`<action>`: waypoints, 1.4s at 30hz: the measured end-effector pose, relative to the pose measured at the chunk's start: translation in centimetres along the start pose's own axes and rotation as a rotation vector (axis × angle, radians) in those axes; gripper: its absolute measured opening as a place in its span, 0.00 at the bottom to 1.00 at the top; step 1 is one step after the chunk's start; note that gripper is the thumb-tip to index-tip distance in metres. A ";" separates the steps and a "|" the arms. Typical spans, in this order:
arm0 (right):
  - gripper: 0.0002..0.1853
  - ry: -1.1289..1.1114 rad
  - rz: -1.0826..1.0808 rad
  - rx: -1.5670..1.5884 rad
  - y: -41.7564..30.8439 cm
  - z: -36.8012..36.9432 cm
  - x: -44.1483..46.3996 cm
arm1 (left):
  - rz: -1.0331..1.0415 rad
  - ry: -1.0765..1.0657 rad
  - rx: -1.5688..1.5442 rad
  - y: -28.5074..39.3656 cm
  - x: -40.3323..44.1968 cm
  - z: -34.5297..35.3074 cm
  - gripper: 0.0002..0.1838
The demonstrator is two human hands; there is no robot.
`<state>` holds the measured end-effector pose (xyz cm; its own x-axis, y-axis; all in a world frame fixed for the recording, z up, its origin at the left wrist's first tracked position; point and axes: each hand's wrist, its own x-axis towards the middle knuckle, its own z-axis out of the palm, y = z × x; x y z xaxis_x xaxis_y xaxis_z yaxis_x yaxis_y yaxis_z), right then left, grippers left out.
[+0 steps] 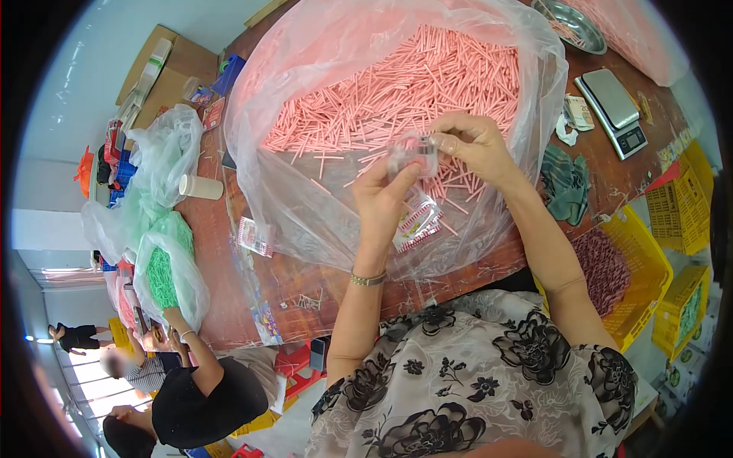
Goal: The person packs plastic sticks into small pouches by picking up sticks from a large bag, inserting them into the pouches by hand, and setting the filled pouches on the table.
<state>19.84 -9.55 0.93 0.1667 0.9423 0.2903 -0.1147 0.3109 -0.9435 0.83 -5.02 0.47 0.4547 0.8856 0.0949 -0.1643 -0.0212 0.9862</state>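
A small clear plastic packet [411, 155] is held up over the pink sticks, pinched between both hands. My left hand [384, 191] grips its lower left side with thumb and fingers. My right hand [475, 146] pinches its upper right edge with the fingertips. Whatever may be inside the packet is hard to make out. Behind the hands, a heap of thin pink sticks [397, 88] lies in a large open clear plastic bag [305, 244]. Just below my left hand is a printed packet [419, 224] with red striped edges; a similar packet [254, 237] lies farther left.
To the right are a digital scale [611, 99], a dark green cloth [565, 183] and a metal bowl [573, 27]. A white cup [201, 187] lies on the left. Yellow crates [645, 305] stand at the right. A co-worker reaches into a bag of green sticks [162, 275].
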 end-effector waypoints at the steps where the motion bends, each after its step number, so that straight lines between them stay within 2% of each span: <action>1: 0.10 -0.009 0.073 -0.034 -0.4 0.2 0.1 | 0.009 0.046 -0.001 -0.1 -0.4 -0.5 0.08; 2: 0.12 -0.016 0.145 -0.068 -0.7 0.3 0.1 | 0.018 0.089 -0.001 -0.1 -0.8 -1.0 0.08; 5: 0.21 0.035 0.091 -1.073 0.3 -0.6 0.1 | -0.003 0.201 -0.131 -0.8 -1.5 -3.7 0.06; 8: 0.24 -0.020 -0.041 -1.307 1.4 0.2 -0.6 | -0.061 0.166 -0.145 -1.0 -2.7 -4.1 0.05; 14: 0.14 -0.007 0.021 -1.588 1.6 0.0 -0.9 | -0.069 0.160 -0.047 -1.3 -3.3 -4.7 0.06; 17: 0.11 -0.085 -0.024 -1.574 2.1 0.5 -0.9 | -0.072 0.174 -0.006 -1.0 -3.6 -4.5 0.06; 23: 0.09 -0.036 -0.095 -1.549 3.2 0.3 -0.7 | -0.038 0.188 -0.048 -0.9 -2.6 -3.0 0.06; 26: 0.09 0.047 -0.328 -1.330 3.4 -1.3 -0.4 | -0.164 0.161 0.004 1.0 -1.7 -2.9 0.06; 27: 0.09 0.046 -0.294 -1.233 3.2 -1.6 -0.2 | -0.224 0.138 0.025 1.5 -1.6 -3.0 0.06; 30: 0.10 0.075 -0.220 -0.953 2.9 -2.0 0.3 | -0.203 -0.112 0.399 -0.6 -1.3 -4.4 0.10; 32: 0.12 0.138 -0.209 -0.782 3.8 -1.9 0.6 | -0.245 -0.117 0.502 -0.9 -1.5 -4.6 0.11; 34: 0.14 0.108 -0.061 -0.698 2.8 -1.7 0.6 | -0.343 -0.131 0.594 -0.5 -1.4 -5.0 0.13; 35: 0.15 0.089 0.014 -0.653 2.4 -1.4 0.5 | -0.198 -0.105 0.728 -0.6 -1.3 -5.3 0.13; 37: 0.15 0.132 -0.119 -0.608 2.8 -0.7 0.5 | 0.099 -0.041 0.986 -0.7 -1.1 -5.5 0.12; 38: 0.16 0.152 -0.186 -0.581 3.0 -0.3 0.5 | 0.188 0.033 0.983 -0.5 -0.9 -5.3 0.16; 40: 0.15 0.051 -0.023 -0.699 1.7 0.0 0.3 | 0.367 0.176 0.975 1.8 -0.3 -2.9 0.23; 41: 0.14 -0.001 0.059 -0.759 1.2 0.1 0.2 | 0.420 0.141 0.881 2.0 0.2 -1.8 0.28; 42: 0.14 0.000 0.006 -0.737 1.4 0.3 0.0 | 0.472 0.108 0.785 2.0 0.7 -0.4 0.33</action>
<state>19.35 -9.04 -0.36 0.1682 0.9438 0.2847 0.5725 0.1416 -0.8076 0.43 -4.22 2.48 0.4010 0.7428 0.5362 0.3468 -0.6648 0.6616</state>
